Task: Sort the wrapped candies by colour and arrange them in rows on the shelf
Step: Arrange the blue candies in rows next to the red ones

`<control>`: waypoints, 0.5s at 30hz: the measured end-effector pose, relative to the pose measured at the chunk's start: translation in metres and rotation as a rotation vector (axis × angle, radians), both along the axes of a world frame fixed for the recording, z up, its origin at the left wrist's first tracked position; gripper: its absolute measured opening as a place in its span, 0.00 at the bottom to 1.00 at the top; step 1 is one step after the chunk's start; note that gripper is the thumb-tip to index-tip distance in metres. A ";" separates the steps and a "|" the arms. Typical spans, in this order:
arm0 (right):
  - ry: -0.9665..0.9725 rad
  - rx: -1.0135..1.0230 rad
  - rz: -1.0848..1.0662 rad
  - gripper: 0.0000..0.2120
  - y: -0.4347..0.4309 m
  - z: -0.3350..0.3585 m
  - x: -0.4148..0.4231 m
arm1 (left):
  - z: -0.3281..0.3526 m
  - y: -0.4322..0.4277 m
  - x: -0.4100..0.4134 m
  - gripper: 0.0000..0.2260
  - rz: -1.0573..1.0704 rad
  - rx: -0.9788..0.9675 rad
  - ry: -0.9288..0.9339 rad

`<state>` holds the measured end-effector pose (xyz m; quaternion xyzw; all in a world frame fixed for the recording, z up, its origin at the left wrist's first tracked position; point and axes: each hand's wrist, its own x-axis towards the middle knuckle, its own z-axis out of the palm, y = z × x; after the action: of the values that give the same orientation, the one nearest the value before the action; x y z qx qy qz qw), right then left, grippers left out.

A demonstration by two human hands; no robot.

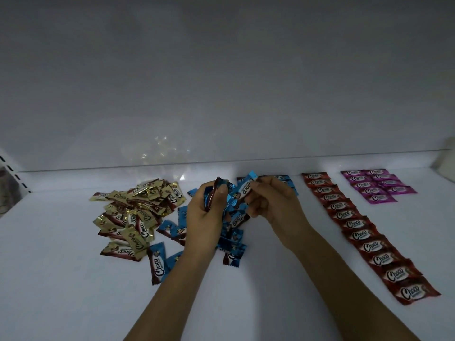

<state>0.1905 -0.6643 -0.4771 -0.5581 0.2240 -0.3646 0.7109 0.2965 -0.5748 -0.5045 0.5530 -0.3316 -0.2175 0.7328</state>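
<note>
Positions are referenced to the blue pile (172,230), which lies loose and overlapping on the shelf (73,291). It is not laid out in a line, so blue is judged to be the colour in hand.

1. Right of the blue pile, well apart: the red row (369,232), one overlapping line running from the near edge toward the back wall (221,94). Judged complete.
2. Over the blue pile: the left hand (206,212) has its fingers curled round a small stack of blue candies (209,198). Just beside it, the right hand (273,203) pinches a single blue candy (246,188).
3. Left of the blue pile, just beside it: the gold pile (133,212), heaped. Judged not started.
4. Beyond the blue pile, behind the right hand: a few blue wrappers (289,183). Whether they form a row cannot be told.
5. Far right of the blue pile, past the red row: the purple candies (376,185), in two short rows. Judged complete.
</note>
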 end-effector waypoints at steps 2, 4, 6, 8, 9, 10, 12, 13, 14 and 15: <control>0.002 0.000 -0.010 0.05 -0.001 -0.002 0.000 | 0.001 0.000 -0.001 0.08 -0.011 -0.007 0.012; 0.023 -0.010 -0.003 0.04 0.000 -0.003 0.000 | 0.000 0.001 -0.001 0.07 -0.002 -0.016 -0.007; 0.053 -0.039 0.006 0.04 0.001 -0.003 0.000 | 0.000 0.002 0.000 0.06 0.014 0.000 -0.076; 0.068 -0.005 -0.049 0.04 -0.001 -0.003 0.002 | 0.000 0.002 -0.001 0.07 0.011 0.023 -0.131; 0.057 0.051 -0.092 0.04 -0.005 -0.004 0.003 | -0.001 0.002 -0.002 0.07 0.016 0.041 -0.151; 0.044 0.099 -0.138 0.04 -0.010 -0.003 0.002 | -0.001 0.002 -0.002 0.05 0.027 0.053 -0.168; 0.091 0.065 -0.242 0.05 -0.022 -0.003 -0.004 | -0.002 0.002 -0.003 0.03 0.045 0.073 -0.183; 0.171 -0.032 -0.288 0.06 -0.029 -0.004 -0.010 | -0.002 0.002 -0.003 0.04 0.047 0.080 -0.175; 0.281 -0.170 -0.328 0.07 -0.037 -0.007 -0.016 | -0.003 0.002 -0.003 0.04 0.046 0.085 -0.163; 0.415 -0.325 -0.351 0.08 -0.044 -0.011 -0.023 | -0.004 0.002 -0.003 0.04 0.046 0.089 -0.152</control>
<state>0.1679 -0.7081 -0.4878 -0.6798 0.3960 -0.3912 0.4776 0.2931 -0.5730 -0.5081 0.6074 -0.3636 -0.1726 0.6848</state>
